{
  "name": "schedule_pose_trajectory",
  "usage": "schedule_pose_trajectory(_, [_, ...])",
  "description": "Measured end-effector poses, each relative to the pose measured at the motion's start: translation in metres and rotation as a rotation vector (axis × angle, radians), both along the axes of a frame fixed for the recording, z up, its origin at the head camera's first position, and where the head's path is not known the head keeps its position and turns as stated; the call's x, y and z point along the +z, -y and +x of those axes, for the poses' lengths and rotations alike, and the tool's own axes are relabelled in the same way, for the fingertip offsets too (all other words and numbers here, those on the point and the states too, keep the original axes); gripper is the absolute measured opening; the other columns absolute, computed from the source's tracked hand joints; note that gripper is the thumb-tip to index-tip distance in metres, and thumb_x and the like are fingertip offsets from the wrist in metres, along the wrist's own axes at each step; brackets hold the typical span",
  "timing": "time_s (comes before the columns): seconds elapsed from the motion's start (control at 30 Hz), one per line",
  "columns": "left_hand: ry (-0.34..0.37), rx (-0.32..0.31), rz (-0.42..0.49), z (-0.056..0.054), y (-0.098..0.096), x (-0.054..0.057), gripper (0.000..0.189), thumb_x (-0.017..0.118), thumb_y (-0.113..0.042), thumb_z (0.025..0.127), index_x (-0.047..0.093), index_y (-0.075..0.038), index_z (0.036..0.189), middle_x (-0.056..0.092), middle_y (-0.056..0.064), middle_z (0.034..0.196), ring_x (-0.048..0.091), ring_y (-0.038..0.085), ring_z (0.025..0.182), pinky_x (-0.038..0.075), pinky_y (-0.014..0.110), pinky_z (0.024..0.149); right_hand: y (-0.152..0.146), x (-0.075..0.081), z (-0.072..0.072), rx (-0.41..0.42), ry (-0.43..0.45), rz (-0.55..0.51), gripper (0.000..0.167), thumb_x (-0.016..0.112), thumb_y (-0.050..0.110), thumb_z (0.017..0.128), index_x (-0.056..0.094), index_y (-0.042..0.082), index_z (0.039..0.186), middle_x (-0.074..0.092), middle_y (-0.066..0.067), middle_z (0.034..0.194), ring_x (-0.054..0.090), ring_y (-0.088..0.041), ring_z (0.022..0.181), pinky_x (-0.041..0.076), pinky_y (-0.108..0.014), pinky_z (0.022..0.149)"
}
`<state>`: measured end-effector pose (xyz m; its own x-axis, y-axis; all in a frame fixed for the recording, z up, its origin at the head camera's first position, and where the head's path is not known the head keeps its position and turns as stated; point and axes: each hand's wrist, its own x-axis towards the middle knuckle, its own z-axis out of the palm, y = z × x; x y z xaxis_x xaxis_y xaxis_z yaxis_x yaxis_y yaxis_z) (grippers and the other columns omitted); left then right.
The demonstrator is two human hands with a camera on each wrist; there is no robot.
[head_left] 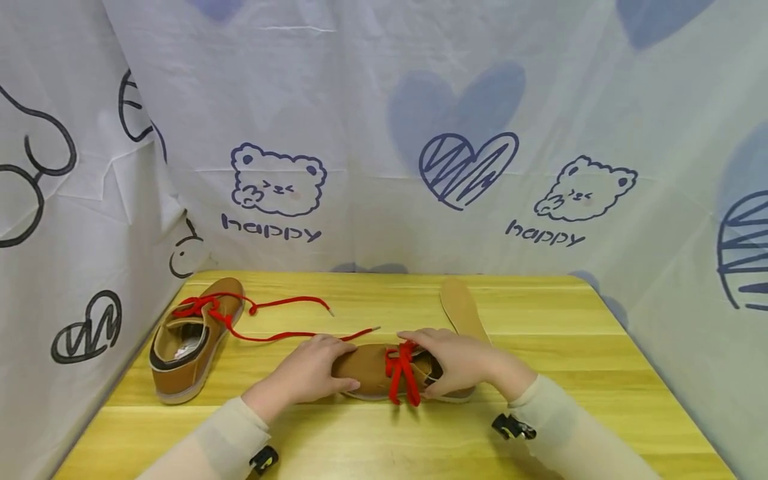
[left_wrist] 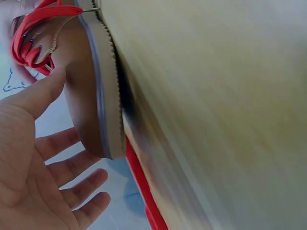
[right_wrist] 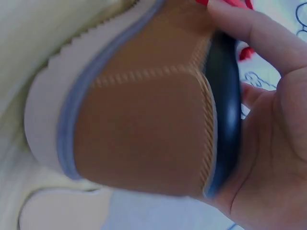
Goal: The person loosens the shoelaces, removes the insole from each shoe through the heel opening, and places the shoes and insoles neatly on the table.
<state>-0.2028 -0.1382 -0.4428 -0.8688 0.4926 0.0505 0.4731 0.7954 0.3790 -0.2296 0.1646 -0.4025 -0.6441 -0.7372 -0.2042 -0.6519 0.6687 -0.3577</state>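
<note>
A brown leather shoe [head_left: 371,367] with red laces lies sideways across the table in front of me, toe to the left. Its laces are tied in a red bow [head_left: 402,373] whose ends hang over the near side. My left hand [head_left: 309,375] holds the toe between thumb and fingers; two fingers extend past the tip in the left wrist view. Around the collar, my right hand [head_left: 459,363] grips the shoe, thumb on the near side and fingers by the laces. The right wrist view shows the stitched heel [right_wrist: 144,129] and dark collar lining [right_wrist: 224,120] against the palm.
A matching shoe [head_left: 186,347] stands at the table's left edge, its red laces [head_left: 288,333] trailing loose to the right. Behind my right hand lies a tan insole [head_left: 463,308]. White printed cloth [head_left: 360,200] hangs around the wooden table [head_left: 576,400].
</note>
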Motion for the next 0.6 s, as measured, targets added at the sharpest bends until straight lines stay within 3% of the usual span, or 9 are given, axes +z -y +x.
schedule_pose_trajectory(0.27, [0.014,-0.035,0.025,-0.002,-0.007,0.002,0.071,0.076,-0.053,0.084,0.06,-0.01,0.139,0.06,0.01,0.137,0.05,0.034,0.129,0.037,0.055,0.109,-0.023,0.012,0.003,-0.09,-0.01,0.001,0.083,0.081,0.045,0.081,0.046,0.014,0.15,0.051,-0.006,0.147,0.049,-0.031,0.134,0.042,-0.051,0.108])
schedule_pose_trajectory(0.6, [0.0,-0.053,0.012,-0.002,-0.008,-0.005,0.066,0.078,-0.048,0.085,0.062,-0.01,0.137,0.061,0.011,0.135,0.051,0.034,0.128,0.039,0.056,0.107,-0.034,0.007,0.0,-0.116,0.012,-0.047,0.07,0.082,0.039,0.081,0.056,0.013,0.141,0.057,-0.004,0.139,0.052,-0.028,0.128,0.043,-0.049,0.106])
